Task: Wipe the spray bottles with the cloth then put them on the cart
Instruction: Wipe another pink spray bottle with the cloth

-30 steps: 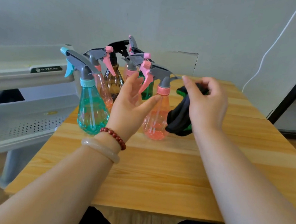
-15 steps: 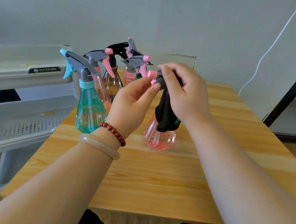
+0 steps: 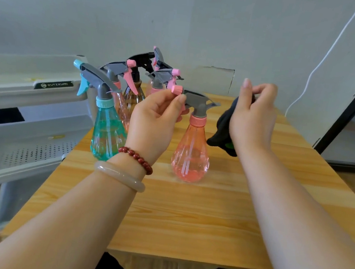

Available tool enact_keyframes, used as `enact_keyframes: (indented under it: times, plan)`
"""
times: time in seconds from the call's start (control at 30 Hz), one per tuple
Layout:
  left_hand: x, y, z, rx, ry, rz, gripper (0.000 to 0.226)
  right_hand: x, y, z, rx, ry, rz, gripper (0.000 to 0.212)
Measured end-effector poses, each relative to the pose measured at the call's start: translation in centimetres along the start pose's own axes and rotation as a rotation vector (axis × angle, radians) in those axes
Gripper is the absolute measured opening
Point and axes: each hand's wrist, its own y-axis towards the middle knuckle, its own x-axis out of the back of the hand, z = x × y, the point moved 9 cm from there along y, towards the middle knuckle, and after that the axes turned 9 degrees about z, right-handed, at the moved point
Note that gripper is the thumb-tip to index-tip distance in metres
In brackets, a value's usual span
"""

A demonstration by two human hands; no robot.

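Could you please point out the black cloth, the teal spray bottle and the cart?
black cloth (image 3: pixel 223 128), head view, hanging folds.
teal spray bottle (image 3: pixel 106 135), head view, its body.
cart (image 3: pixel 27 153), head view, perforated lower shelf.

Seen from a single wide-angle camera worn on the person's head, the view looks forward and down across a wooden table (image 3: pixel 184 222). The pink spray bottle (image 3: pixel 191 153) stands close, near mid-frame. Both forearms enter from the bottom edge, with the left hand (image 3: pixel 154 121) at the bottle's left and the right hand (image 3: pixel 253 120), holding a dark cloth (image 3: pixel 223 128), at its right. Further left of the bottle a white cart (image 3: pixel 29 140) is cut by the frame edge. Behind the bottle rises a grey wall (image 3: pixel 184 14).
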Motion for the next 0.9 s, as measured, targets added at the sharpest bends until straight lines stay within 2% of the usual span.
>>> enact_keyframes:
  times: [0.1, 0.2, 0.27, 0.37, 0.43, 0.5, 0.6, 0.8, 0.9]
  plan:
    - [-0.7, 0.0, -0.4, -0.015, 0.013, 0.028, 0.013, -1.0, 0.4, 1.8, 0.024, 0.067, 0.076, 0.002]
    - [-0.8, 0.2, -0.5, -0.008, -0.073, 0.045, 0.024, -1.5, -0.6, 5.9, 0.279, 0.025, 0.115, 0.016]
    - [-0.8, 0.3, -0.6, -0.002, -0.113, 0.054, 0.022, -2.1, -2.1, 7.2, 0.424, 0.049, 0.177, 0.025]
    - [-1.0, 0.2, -0.5, -0.005, -0.11, 0.082, 0.018, -3.2, -3.6, 7.2, 0.521, 0.101, 0.302, 0.027]
    - [-1.0, 0.1, -0.4, -0.005, -0.103, 0.079, 0.019, -3.0, -3.8, 6.9, 0.579, 0.058, 0.302, 0.028]
    - [-0.9, 0.1, -0.5, -0.002, -0.098, 0.063, 0.019, -2.4, -3.6, 6.2, 0.577, 0.037, 0.281, 0.028]
    - [-0.9, 0.1, -0.6, -0.001, -0.069, 0.052, 0.018, -1.9, -2.8, 5.2, 0.479, 0.067, 0.272, 0.027]
    - [-1.1, -0.3, -0.8, -0.012, -0.071, 0.065, 0.021, -2.7, -3.9, 8.0, 0.633, 0.022, 0.231, 0.023]
    - [-0.8, -0.1, -0.6, -0.001, -0.067, 0.059, 0.018, -2.1, -3.4, 6.0, 0.565, 0.055, 0.215, 0.022]
